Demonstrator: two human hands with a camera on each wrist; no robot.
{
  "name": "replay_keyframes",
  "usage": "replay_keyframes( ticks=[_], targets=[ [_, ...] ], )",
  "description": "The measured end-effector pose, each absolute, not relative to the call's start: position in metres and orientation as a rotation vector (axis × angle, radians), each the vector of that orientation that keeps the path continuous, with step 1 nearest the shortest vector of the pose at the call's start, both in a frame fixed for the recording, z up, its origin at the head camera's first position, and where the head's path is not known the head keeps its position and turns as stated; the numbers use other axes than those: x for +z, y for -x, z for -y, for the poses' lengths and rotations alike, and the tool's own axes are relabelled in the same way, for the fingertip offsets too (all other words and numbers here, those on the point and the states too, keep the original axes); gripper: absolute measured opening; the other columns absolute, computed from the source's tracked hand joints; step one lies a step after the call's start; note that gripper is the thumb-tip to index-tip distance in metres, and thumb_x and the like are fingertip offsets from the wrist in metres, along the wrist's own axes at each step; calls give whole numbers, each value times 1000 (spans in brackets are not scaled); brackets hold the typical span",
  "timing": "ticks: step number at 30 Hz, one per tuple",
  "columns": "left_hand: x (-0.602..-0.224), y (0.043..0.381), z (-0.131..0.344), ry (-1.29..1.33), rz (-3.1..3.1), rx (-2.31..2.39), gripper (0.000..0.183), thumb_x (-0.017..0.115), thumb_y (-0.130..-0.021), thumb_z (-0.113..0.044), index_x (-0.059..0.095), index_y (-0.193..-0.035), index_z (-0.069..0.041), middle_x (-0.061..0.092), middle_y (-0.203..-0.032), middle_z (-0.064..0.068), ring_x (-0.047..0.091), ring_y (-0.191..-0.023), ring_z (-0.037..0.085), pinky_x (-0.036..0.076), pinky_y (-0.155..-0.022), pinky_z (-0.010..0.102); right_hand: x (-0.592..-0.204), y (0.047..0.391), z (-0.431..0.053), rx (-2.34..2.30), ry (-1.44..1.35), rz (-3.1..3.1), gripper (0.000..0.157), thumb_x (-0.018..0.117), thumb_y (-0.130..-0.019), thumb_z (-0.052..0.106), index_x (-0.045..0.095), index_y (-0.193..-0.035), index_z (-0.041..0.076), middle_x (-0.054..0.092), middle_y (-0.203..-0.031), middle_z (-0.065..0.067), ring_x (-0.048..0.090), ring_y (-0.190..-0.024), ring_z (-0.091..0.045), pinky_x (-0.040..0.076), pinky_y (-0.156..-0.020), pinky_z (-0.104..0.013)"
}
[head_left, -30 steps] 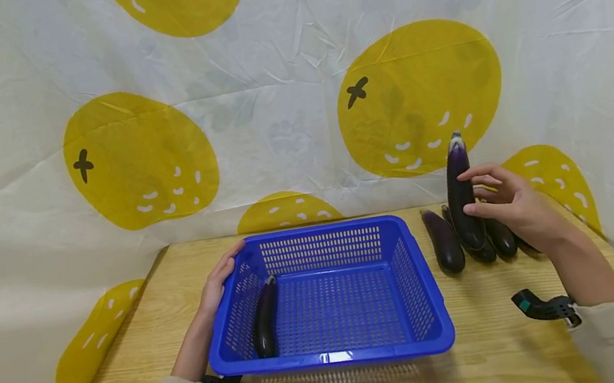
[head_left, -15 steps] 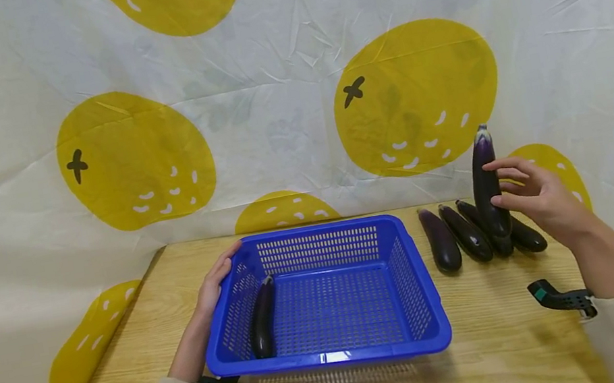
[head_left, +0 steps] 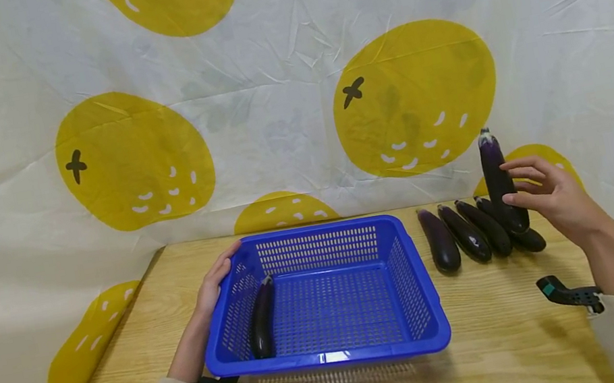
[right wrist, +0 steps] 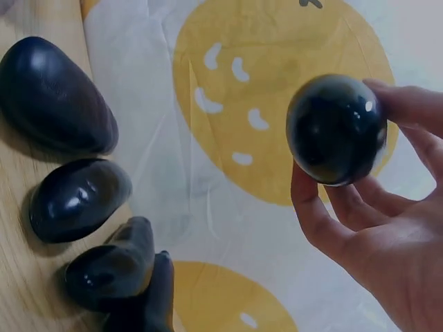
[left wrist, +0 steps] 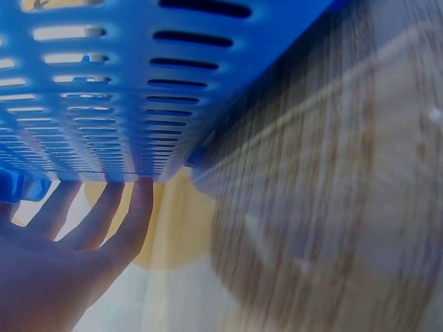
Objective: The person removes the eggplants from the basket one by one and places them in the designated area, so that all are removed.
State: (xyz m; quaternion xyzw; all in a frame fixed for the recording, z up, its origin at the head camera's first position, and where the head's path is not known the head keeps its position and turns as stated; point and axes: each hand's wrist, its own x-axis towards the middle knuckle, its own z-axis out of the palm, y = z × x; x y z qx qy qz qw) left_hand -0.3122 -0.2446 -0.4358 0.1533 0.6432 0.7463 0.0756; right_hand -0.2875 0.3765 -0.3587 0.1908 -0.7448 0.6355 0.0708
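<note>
My right hand (head_left: pixel 550 193) pinches a dark purple eggplant (head_left: pixel 493 165) between thumb and fingers, stem end up. In the right wrist view the rounded, glossy end of the held eggplant (right wrist: pixel 336 131) faces the camera. A row of several more eggplants (head_left: pixel 465 235) lies on the table just left of and below that hand. My left hand (head_left: pixel 215 286) rests along the left side of a blue plastic basket (head_left: pixel 330 358). Seen from the left wrist, its extended fingers (left wrist: pixel 138 214) touch the slotted outer wall. One eggplant (head_left: pixel 264 322) lies inside the basket, along its left wall.
The wooden table (head_left: pixel 493 337) runs back to a white cloth (head_left: pixel 282 120) printed with yellow fruit, which hangs behind and at both sides. Dark straps with camera mounts (head_left: pixel 568 294) circle the wrists.
My right hand has moved right with the upright eggplant, crossing over the row and uncovering the eggplants behind it. My left hand and the basket have stayed in place.
</note>
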Motion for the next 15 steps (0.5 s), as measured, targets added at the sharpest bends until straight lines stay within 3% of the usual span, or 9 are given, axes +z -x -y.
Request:
replay_keyframes(
  ticks=[7, 15],
  targets=[
    [-437, 313, 245, -462, -1944, 2224, 58, 23, -115, -32, 15, -165, -4, 18, -171, 15, 42, -143, 9, 45, -109, 23, -361, 286, -387, 1979, -411, 2171, 69, 60, -99, -8, 38, -158, 20, 42, -139, 15, 46, -116, -5, 48, -86, -8],
    [-439, 313, 245, -461, -1923, 2240, 58, 24, -115, -32, 15, -165, -5, 19, -171, 13, 42, -143, 8, 44, -111, 23, -364, 285, -400, 1913, -244, 2222, 72, 65, -99, 1, 36, -160, 25, 45, -131, 17, 48, -112, 0, 48, -83, -6]
  ],
)
